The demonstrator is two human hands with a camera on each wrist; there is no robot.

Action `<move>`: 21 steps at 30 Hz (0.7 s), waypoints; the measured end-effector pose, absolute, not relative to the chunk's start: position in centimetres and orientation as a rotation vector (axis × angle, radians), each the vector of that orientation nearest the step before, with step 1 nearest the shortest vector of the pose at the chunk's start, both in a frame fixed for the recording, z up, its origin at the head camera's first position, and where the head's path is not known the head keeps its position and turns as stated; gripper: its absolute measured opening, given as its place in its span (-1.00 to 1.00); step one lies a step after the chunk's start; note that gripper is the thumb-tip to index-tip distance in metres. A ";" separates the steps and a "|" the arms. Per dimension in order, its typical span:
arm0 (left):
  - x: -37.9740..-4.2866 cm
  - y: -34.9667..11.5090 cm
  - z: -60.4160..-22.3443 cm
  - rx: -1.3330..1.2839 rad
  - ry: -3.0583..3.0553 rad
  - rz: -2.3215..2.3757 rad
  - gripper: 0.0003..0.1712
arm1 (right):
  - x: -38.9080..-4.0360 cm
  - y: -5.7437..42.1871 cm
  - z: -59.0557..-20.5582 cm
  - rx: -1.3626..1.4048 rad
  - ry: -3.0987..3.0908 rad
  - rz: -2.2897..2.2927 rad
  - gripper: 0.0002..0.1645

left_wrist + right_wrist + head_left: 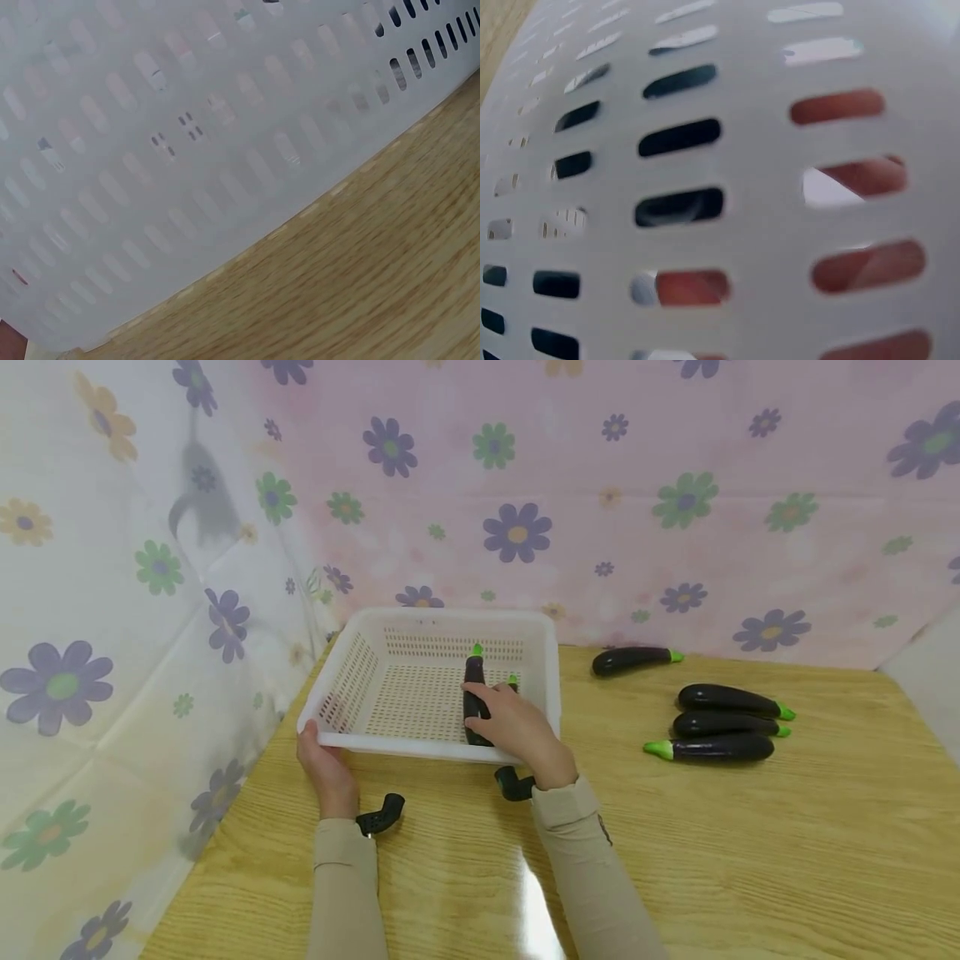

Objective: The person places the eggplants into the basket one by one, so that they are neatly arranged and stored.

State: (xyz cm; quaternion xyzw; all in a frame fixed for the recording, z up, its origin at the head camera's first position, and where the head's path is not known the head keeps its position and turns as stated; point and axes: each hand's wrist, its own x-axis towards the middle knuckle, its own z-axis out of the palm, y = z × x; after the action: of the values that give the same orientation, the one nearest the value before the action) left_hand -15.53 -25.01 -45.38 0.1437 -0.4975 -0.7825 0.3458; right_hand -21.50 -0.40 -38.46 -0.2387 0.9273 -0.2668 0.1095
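Note:
A white plastic basket [420,745] with slotted walls stands on the table. My left hand [327,768] grips its front left corner, thumb over the rim; the left wrist view shows the slotted basket wall [225,165] up close. Inside the basket's right half, my right hand [521,727] reaches over the front rim and holds an eggplant. The thumb and a finger lie across one dark eggplant [474,672]. A second eggplant [513,686] is mostly hidden beneath the hand. Through the slots, the right wrist view shows dark eggplant skin [679,139] and parts of fingers [866,266].
Right of the basket, one eggplant [633,660] lies near the back of the wooden table [750,852]. Three more eggplants [723,748] lie side by side farther right. Flowered cloth [585,527] hangs behind and at the left. Dark devices [382,816] are worn at both wrists.

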 end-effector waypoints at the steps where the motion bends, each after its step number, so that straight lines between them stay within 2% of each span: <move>1: -15.6 -25.0 -45.4 0.379 -1.294 -2.029 -0.55 | -21.5 -0.4 -38.5 -0.700 2.727 -0.777 -0.34; 21: -15.8 -25.1 -45.7 0.372 -1.317 -2.016 -0.54 | -22.1 -0.9 -38.9 -0.593 2.791 -0.564 -0.41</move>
State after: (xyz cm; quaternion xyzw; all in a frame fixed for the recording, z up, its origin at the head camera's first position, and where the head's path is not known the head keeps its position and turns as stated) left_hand -15.76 -25.14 -45.74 0.1432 -0.5073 -0.7764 0.3454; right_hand -22.06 -0.91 -38.94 -0.2026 0.9531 -0.1926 0.1163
